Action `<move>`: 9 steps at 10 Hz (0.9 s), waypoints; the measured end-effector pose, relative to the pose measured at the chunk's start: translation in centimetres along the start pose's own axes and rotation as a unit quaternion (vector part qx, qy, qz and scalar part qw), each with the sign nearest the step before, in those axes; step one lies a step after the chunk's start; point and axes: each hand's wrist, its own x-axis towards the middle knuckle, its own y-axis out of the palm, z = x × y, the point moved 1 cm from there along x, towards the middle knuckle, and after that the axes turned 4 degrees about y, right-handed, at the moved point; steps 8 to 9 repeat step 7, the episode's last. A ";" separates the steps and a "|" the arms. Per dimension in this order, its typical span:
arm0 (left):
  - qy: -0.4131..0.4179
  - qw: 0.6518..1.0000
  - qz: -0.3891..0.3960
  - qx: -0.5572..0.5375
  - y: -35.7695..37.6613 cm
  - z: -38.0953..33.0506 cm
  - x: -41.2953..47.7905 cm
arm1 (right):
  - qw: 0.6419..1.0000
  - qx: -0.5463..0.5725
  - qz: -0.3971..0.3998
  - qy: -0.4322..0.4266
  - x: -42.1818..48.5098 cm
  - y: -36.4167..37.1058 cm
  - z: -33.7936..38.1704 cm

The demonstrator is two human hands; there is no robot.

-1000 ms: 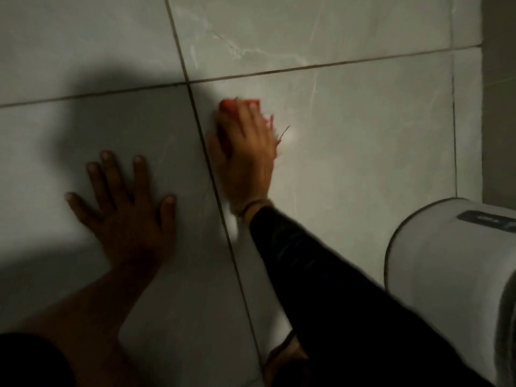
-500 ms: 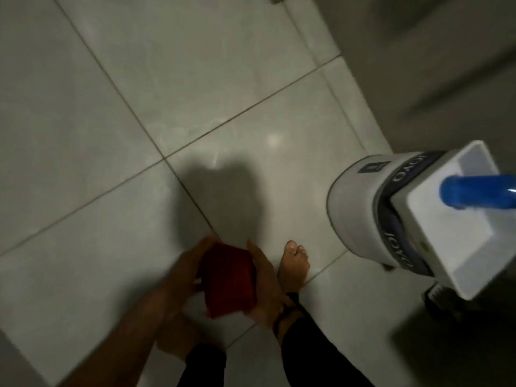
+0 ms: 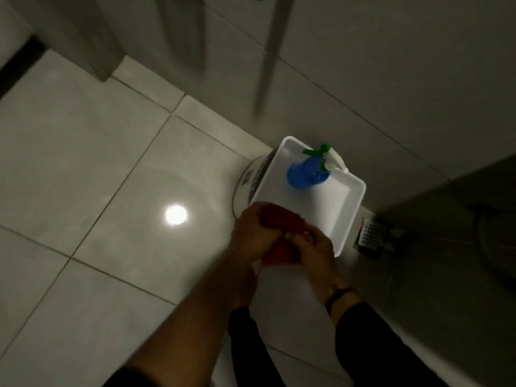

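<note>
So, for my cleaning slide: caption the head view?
Left hand and right hand grip a red cloth beside a white tray holding a blue spray bottle.

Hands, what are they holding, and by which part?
A red cloth, bunched between both: the left hand grips its left side, the right hand its right side.

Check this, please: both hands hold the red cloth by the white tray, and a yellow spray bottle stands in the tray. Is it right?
Not quite. The head view shows the spray bottle in the white tray is blue, not yellow. The left hand and right hand do hold the red cloth.
</note>
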 end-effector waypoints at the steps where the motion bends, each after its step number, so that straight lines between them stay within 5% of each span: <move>1: -0.011 0.999 0.015 0.050 3.9 -0.8 4.8 | 1.000 -0.006 -0.019 0.020 4.2 -2.2 1.0; 4: -0.104 0.967 -0.144 0.184 11.4 2.9 13.7 | 0.988 -0.104 -0.105 0.036 15.9 -4.5 -0.2; 7: 0.006 0.904 -0.145 0.402 10.8 1.9 11.2 | 0.958 -0.162 -0.238 0.007 14.5 -3.8 -0.2; 9: 0.006 0.904 -0.145 0.402 10.8 1.9 11.2 | 0.958 -0.162 -0.238 0.007 14.5 -3.8 -0.2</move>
